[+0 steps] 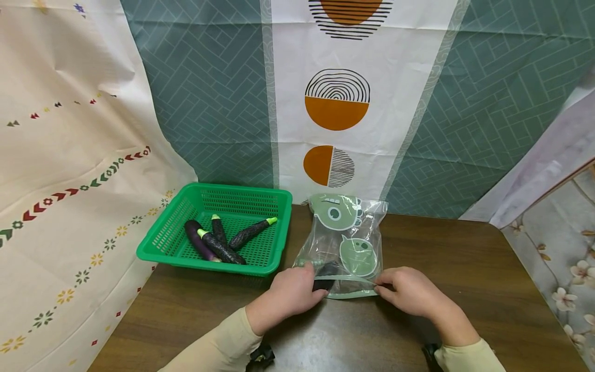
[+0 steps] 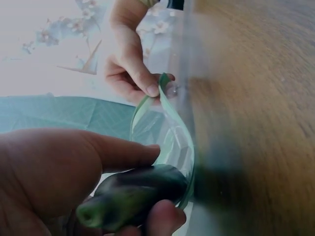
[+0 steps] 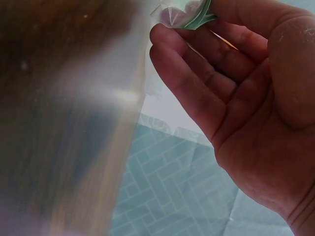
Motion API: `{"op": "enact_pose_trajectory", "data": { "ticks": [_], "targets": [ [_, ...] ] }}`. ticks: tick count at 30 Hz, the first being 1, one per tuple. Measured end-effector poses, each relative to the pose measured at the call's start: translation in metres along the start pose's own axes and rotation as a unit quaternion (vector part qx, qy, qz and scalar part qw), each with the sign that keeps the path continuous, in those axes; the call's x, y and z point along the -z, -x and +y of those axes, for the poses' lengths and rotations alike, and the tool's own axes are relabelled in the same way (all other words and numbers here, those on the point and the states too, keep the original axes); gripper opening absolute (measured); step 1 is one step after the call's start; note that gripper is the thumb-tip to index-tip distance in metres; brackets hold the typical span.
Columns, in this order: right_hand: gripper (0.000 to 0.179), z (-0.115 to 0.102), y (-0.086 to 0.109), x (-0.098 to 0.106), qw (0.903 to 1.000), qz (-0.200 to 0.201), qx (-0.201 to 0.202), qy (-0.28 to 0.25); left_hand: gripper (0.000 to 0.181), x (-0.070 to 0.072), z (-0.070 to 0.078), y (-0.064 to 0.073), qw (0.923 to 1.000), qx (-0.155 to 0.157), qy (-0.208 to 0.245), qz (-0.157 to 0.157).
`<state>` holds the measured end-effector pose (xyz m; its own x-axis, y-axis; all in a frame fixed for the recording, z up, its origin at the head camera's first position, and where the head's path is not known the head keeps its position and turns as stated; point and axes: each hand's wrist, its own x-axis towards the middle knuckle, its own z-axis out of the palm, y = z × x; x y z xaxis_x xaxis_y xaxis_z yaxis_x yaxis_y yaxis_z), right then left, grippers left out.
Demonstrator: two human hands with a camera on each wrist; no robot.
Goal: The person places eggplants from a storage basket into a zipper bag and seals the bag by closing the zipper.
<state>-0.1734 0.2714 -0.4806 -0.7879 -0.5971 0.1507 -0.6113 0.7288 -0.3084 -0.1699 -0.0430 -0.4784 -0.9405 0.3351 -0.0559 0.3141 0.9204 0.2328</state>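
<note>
A clear zip bag (image 1: 321,237) printed with green cartoon dinosaurs lies on the table, its green-edged mouth parted toward me. My left hand (image 1: 295,290) holds a dark eggplant (image 2: 147,189) with a green stem end, its far end inside the mouth of the bag. Thumb and fingers lie on either side of it in the left wrist view. At the mouth's right corner, my right hand (image 1: 411,290) pinches the bag's edge between thumb and fingers. In the right wrist view only a small corner of the bag shows, at the fingertips.
Left of the bag stands a green plastic basket (image 1: 267,265) holding several eggplants (image 1: 222,248), some dark and wrinkled, one smooth purple. The brown wooden table (image 1: 441,248) reaches back to a patterned cloth (image 1: 223,103). Another patterned cloth (image 1: 69,155) hangs along the left side.
</note>
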Motion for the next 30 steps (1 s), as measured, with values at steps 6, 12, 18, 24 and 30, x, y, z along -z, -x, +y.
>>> {"op": "enact_pose_trajectory", "data": {
  "ticks": [6, 12, 18, 24, 30],
  "targets": [
    [0.004, 0.002, 0.0, -0.001, 1.0, -0.002, -0.002, -0.004, 0.07, 0.005, -0.009, 0.0, 0.9958, -0.025, 0.075, -0.046],
    [0.012, 0.004, 0.0, -0.001, 0.9999, 0.0, -0.006, -0.01, 0.055, 0.006, -0.019, 0.006, 0.9736, -0.022, 0.216, -0.071],
    [0.005, 0.004, 0.001, -0.001, 0.9999, -0.006, -0.011, -0.008, 0.045, 0.005, -0.026, 0.013, 0.9208, -0.005, 0.374, -0.111],
    [0.007, 0.003, 0.0, 0.001, 0.9998, -0.004, -0.009, -0.017, 0.057, 0.005, -0.031, 0.014, 0.921, -0.017, 0.371, -0.117],
    [0.012, 0.002, 0.0, 0.002, 0.9996, 0.0, -0.004, -0.026, 0.055, 0.003, -0.035, 0.014, 0.9015, -0.009, 0.402, -0.161]
  ]
}}
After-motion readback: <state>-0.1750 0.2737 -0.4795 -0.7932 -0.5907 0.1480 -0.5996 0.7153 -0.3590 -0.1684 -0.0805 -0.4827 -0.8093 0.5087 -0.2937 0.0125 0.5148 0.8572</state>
